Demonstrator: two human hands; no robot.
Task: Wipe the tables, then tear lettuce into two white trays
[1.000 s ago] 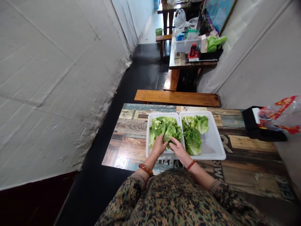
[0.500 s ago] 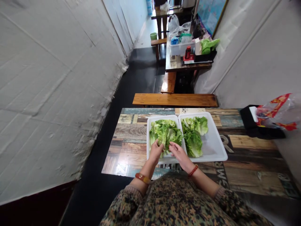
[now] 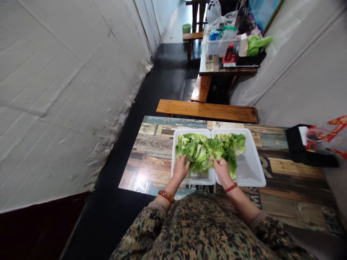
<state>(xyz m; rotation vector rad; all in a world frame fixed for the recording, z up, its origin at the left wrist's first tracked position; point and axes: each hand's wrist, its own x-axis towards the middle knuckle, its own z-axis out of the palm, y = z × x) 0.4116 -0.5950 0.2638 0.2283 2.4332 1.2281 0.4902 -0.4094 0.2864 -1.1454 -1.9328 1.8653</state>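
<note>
Two white plastic trays stand side by side on the table. Lettuce leaves [image 3: 200, 153] fill most of the left tray [image 3: 202, 179]. More lettuce [image 3: 239, 143] lies along the left part of the right tray [image 3: 249, 167], whose right part shows bare white plastic. My right hand [image 3: 222, 170] pinches a lettuce leaf [image 3: 215, 147] by its lower end, raised where the two trays meet. At the left tray's near left side, my left hand [image 3: 180, 168] rests against the leaves, thumb and fingers apart; its fingertips are partly lost among the greens.
The trays sit on a patchwork wood-print table [image 3: 151, 162]. Beyond it is a wooden bench [image 3: 206, 110]. A black holder [image 3: 296, 141] with plastic packaging stands at the right by the wall. Farther back, another table [image 3: 214, 68] carries a bin, bags and a red bottle.
My right hand has moved right and now grips a lettuce leaf over the trays' shared edge. My left hand has shifted left, its fingers spreading from a pinch. The view has tilted slightly.
</note>
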